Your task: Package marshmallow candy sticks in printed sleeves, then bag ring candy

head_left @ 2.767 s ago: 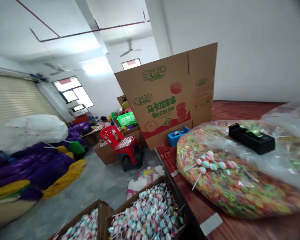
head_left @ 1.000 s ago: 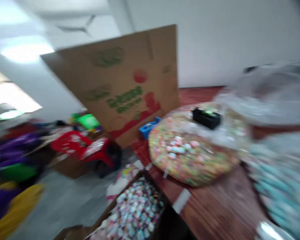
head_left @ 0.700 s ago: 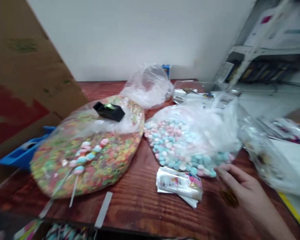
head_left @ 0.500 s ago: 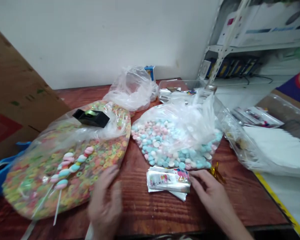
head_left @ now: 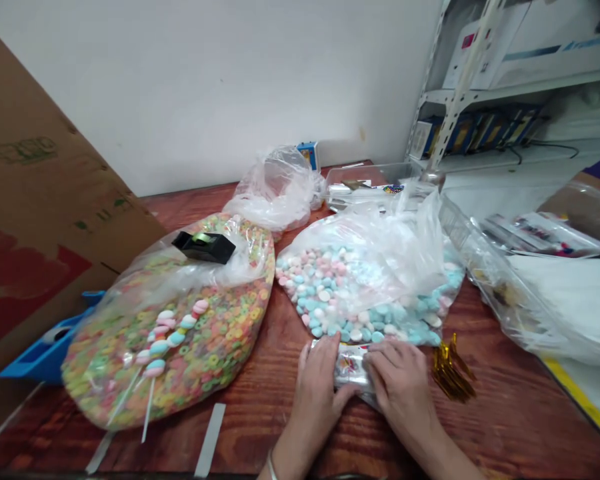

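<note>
A small stack of shiny printed plastic bags [head_left: 351, 368] lies on the wooden table in front of the bag of pastel candies. My left hand [head_left: 321, 380] grips its left end, thumb along the near edge. On the other end, my right hand [head_left: 399, 383] has its fingers bent over the stack. Between the hands only the middle of the stack shows. To the right of my right hand sit gold twist ties [head_left: 451, 370]. Two candy skewers [head_left: 167, 340] on white sticks rest on the bag of ring-shaped cereal [head_left: 225, 333] at the left.
A black tape dispenser [head_left: 205, 247] sits on the cereal bag. The bag of pastel candies [head_left: 330, 287] stands behind my hands. Tape strips [head_left: 211, 440] stick to the front edge. Clear bins [head_left: 500, 313] stand right; a cardboard box [head_left: 55, 173] and blue dispenser [head_left: 45, 350] are left.
My left hand has moved right from beside the cereal bag onto the stack of plastic bags. My right hand has come further over the stack, uncovering the gold ties. The view has shifted left.
</note>
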The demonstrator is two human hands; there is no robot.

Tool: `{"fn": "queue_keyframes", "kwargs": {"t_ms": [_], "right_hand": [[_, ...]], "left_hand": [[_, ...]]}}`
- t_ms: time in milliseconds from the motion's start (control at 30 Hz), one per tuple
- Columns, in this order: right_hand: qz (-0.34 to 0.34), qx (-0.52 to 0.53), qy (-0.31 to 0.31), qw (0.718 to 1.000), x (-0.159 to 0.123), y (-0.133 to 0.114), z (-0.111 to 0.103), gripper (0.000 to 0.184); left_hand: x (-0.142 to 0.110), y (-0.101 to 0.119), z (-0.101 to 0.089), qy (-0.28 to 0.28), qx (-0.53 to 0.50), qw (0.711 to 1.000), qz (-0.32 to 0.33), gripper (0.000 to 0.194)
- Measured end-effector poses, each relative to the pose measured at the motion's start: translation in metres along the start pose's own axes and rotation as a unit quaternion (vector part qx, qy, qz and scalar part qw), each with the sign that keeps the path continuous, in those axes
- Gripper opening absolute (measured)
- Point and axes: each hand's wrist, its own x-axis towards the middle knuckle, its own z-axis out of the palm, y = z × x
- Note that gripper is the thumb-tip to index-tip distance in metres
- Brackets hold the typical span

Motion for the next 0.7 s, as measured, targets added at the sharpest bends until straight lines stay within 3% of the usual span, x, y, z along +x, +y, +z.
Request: {"fn": "queue_keyframes", "kwargs": {"t_ms": [133, 200, 267, 300, 333, 367, 400, 467, 500, 533, 600, 633, 700], "right_hand": [[-0.09, -0.107, 0.069, 0.988, 0.003, 0.002, -0.037, 0.024], [-0.103, -0.129, 0.088, 0.982, 0.008, 0.003, -0.059, 0.026], [-0.109, -0.111, 0.114, 0.981, 0.012, 0.001, -0.077, 0.026], [-0.113, -0.092, 0.129, 0.981, 0.013, -0.001, -0.082, 0.025], [-0.115, -0.074, 0.141, 0.98, 0.014, -0.003, -0.084, 0.025], [-0.12, -0.06, 0.148, 0.98, 0.013, -0.005, -0.084, 0.026], [-0.129, -0.05, 0.15, 0.979, 0.012, -0.006, -0.082, 0.028], [-0.142, -0.031, 0.15, 0.978, 0.009, -0.009, -0.071, 0.033], [-0.125, -0.009, 0.151, 0.981, 0.007, -0.01, -0.065, 0.035], [-0.086, 0.028, 0.151, 0.984, 0.006, -0.012, -0.057, 0.038], [0.064, 0.172, 0.146, 0.972, 0.005, -0.018, -0.043, 0.048], [0.151, 0.275, 0.133, 0.94, 0.005, -0.022, -0.036, 0.057], [0.279, 0.481, 0.085, 0.827, 0.008, -0.031, -0.027, 0.071]], "left_hand": [[-0.004, 0.005, -0.01, 0.051, -0.019, 0.998, -0.008, 0.081], [-0.004, 0.015, -0.018, 0.099, -0.08, 0.992, -0.011, 0.058], [-0.002, 0.031, -0.025, 0.062, -0.238, 0.969, -0.038, 0.031], [0.001, 0.041, -0.027, 0.003, -0.352, 0.934, -0.065, 0.025], [0.005, 0.051, -0.028, -0.061, -0.472, 0.874, -0.098, 0.028], [0.011, 0.061, -0.028, -0.106, -0.584, 0.795, -0.13, 0.036], [0.017, 0.07, -0.028, -0.112, -0.675, 0.712, -0.16, 0.045], [0.031, 0.08, -0.028, -0.031, -0.788, 0.579, -0.208, 0.045], [0.036, 0.082, -0.029, 0.027, -0.81, 0.539, -0.229, 0.037], [0.041, 0.082, -0.03, 0.073, -0.819, 0.512, -0.249, 0.027], [0.046, 0.079, -0.032, 0.123, -0.817, 0.484, -0.287, 0.014], [0.047, 0.076, -0.033, 0.135, -0.814, 0.477, -0.302, 0.014], [0.045, 0.071, -0.034, 0.144, -0.81, 0.474, -0.315, 0.018]]}}
